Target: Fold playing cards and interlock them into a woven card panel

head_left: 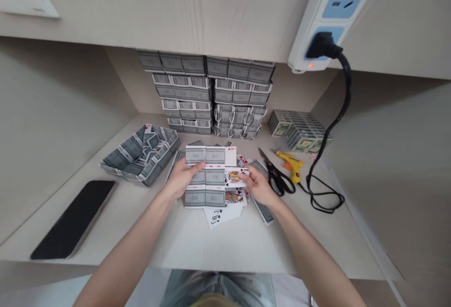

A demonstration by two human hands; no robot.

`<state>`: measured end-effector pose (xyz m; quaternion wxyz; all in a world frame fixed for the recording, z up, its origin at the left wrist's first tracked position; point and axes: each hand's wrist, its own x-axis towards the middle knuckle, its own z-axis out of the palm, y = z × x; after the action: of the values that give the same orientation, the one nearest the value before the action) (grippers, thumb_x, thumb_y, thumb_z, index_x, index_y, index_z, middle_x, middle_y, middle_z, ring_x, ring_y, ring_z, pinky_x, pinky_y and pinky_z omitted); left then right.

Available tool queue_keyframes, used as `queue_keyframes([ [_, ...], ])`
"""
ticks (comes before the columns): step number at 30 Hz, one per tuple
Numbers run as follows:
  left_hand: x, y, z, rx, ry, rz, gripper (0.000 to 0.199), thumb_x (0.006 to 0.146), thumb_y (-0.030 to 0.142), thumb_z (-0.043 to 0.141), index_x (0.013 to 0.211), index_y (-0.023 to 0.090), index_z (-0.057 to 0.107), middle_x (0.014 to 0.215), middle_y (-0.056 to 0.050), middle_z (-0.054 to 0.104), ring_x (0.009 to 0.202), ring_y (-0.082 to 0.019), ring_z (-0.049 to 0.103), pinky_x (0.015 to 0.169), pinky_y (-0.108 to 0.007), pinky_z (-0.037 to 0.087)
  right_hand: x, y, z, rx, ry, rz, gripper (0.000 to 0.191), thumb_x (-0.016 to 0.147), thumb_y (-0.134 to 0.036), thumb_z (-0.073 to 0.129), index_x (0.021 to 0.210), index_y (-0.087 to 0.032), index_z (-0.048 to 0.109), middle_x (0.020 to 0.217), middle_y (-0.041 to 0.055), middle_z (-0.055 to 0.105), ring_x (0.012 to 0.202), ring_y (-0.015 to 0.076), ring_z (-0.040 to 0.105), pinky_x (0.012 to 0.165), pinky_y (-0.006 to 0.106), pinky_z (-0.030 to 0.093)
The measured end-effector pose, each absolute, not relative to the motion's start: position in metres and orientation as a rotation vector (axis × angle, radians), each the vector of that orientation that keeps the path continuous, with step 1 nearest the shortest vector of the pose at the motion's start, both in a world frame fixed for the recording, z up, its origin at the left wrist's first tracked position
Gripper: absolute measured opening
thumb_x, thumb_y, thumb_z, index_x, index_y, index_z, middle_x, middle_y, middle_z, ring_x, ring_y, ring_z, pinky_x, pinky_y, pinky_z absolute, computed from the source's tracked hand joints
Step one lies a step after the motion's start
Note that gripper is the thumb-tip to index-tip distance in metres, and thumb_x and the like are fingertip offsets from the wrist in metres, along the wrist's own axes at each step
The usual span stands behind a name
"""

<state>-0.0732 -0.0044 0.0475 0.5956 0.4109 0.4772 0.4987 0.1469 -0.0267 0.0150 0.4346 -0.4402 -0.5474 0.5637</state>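
Observation:
A panel of joined playing cards (214, 155), patterned backs facing up, is held over the middle of the desk. My left hand (181, 178) grips its left edge, thumb on top. At the right side a king card (234, 177) sticks out of the middle row, pinched by my right hand (259, 185). An ace of hearts (230, 156) juts from the top row the same way. Loose cards (221, 215) lie face up under the panel, partly hidden by it.
Card-built boxes (188, 86) stand stacked at the back. A card tray (139, 157) holding cards and a black phone (73, 220) lie left. Black scissors (280, 178), a yellow glue gun (291, 164) with its cord, and clear-wrapped blocks (299, 128) are right. A power strip (317, 39) hangs above.

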Motion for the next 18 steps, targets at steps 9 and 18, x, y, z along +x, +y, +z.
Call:
queue_keyframes([
  [9, -0.072, -0.007, 0.052, 0.91, 1.054, 1.101, 0.045, 0.055, 0.031, 0.076, 0.093, 0.013, 0.061, 0.086, -0.008, 0.07, 0.079, -0.025, 0.066, 0.08, -0.041, 0.048, 0.154, -0.026, 0.035, -1.077, -1.256, 1.582, 0.032, 0.068, -0.047, 0.061, 0.074, -0.022, 0.043, 0.054, -0.0077, 0.041, 0.038, 0.0046, 0.031, 0.036, 0.017, 0.022],
  [18, -0.069, -0.007, 0.046, 0.97, 1.081, 1.195, 0.05, 0.055, 0.035, 0.076, 0.096, 0.012, 0.06, 0.095, -0.011, 0.068, 0.088, -0.026, 0.063, 0.081, -0.04, 0.048, 0.15, -0.021, 0.015, -1.108, -1.348, 1.355, 0.028, 0.072, -0.047, 0.057, 0.082, -0.022, 0.048, 0.068, -0.0015, 0.053, 0.057, 0.013, 0.049, 0.049, 0.024, 0.037],
])
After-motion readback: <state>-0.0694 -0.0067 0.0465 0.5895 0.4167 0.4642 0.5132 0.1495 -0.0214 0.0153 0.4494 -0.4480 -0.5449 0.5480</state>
